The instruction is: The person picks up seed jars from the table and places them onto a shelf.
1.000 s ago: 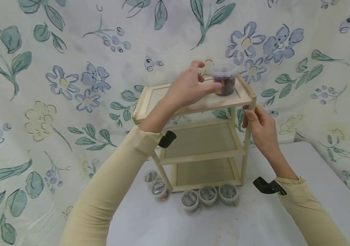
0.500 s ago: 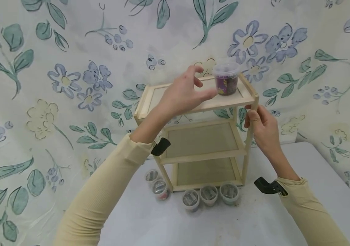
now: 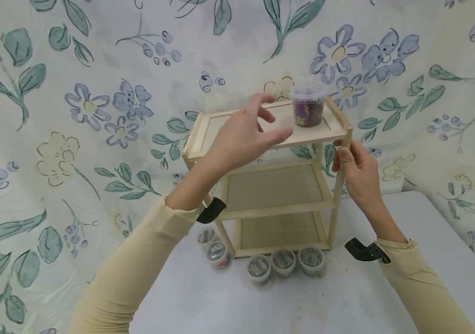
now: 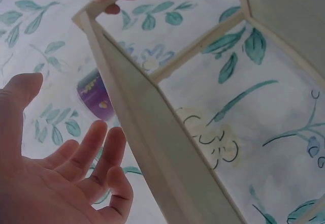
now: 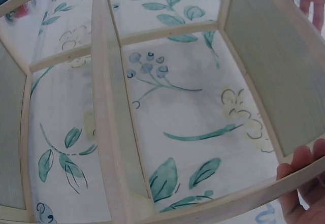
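Observation:
A three-tier wooden shelf (image 3: 277,211) stands on the table against the patterned cloth. On its top board, toward the right end, sits a clear-rimmed tub with a purple label (image 3: 308,109). My left hand (image 3: 247,132) hovers over the top board just left of that tub, thumb and fingers spread apart and holding nothing; the left wrist view shows a gap between the fingers and the purple tub (image 4: 96,94). With my right hand (image 3: 357,169) I grip the shelf's front right post below the top board. The right wrist view shows those fingers (image 5: 299,165) curled around the post.
Several small lidded tubs (image 3: 283,263) line the table at the shelf's front. Two more tubs (image 3: 216,254) stand by its left front leg. A white table (image 3: 371,292) extends to the right, and a floral cloth (image 3: 95,60) hangs close behind.
My left hand has drawn back left from the purple tub, leaving a wider gap. The tub stays on the top board. My right hand keeps its grip on the post.

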Action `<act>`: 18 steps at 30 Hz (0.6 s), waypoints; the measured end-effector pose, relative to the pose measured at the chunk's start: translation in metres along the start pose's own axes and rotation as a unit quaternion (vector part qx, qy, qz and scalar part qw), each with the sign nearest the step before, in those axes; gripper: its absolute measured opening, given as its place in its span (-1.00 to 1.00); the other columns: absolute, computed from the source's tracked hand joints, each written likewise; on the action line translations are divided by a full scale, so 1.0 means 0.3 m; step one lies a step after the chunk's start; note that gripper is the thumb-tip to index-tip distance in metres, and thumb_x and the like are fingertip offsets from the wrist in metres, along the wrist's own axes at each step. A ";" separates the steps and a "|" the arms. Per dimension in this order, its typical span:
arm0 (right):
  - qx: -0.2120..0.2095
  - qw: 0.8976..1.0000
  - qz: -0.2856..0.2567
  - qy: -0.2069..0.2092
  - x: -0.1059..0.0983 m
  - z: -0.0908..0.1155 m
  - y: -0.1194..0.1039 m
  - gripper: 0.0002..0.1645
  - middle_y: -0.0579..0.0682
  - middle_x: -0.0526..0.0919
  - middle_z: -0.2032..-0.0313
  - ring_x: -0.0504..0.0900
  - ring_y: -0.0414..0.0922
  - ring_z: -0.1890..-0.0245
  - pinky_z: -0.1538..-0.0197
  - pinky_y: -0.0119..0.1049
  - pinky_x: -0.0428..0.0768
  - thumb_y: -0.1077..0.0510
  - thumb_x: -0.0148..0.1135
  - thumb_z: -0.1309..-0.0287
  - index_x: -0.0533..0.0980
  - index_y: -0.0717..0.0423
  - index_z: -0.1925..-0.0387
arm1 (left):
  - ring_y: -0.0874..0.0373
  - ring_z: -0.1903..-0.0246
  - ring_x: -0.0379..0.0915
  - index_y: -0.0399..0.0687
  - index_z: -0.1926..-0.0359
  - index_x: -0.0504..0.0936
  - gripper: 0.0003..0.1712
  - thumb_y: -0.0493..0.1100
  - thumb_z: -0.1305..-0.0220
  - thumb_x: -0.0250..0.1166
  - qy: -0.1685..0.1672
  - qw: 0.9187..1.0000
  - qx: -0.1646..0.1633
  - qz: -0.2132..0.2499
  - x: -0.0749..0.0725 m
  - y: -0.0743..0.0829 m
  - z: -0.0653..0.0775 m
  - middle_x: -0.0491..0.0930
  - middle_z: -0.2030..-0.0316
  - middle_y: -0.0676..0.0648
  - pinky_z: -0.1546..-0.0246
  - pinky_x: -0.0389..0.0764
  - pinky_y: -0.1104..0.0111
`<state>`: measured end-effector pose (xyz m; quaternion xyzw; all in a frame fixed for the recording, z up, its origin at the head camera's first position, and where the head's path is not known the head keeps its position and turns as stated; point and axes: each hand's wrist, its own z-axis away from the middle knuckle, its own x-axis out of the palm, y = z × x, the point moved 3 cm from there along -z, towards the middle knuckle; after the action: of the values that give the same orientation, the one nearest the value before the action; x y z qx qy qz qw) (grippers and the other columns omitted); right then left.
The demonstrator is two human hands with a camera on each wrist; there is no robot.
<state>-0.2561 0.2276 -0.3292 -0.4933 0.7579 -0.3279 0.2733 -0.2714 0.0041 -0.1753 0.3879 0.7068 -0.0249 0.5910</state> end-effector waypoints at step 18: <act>0.003 1.000 -0.002 -0.001 -0.003 -0.003 -0.002 -0.68 -0.02 0.51 0.49 0.49 -0.20 0.47 0.27 -0.39 0.47 0.10 -0.04 -0.49 0.51 0.24 -0.01 | 0.12 0.19 0.53 0.00 -0.27 0.42 -0.40 -0.06 -0.25 0.36 0.030 0.990 0.084 0.113 0.033 -0.041 0.140 0.62 0.07 0.00 0.22 0.56 0.27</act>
<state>-0.2562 0.2284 -0.3281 -0.4942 0.7558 -0.3298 0.2752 -0.2443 -0.0200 -0.2016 0.5144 0.6712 -0.0051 0.5338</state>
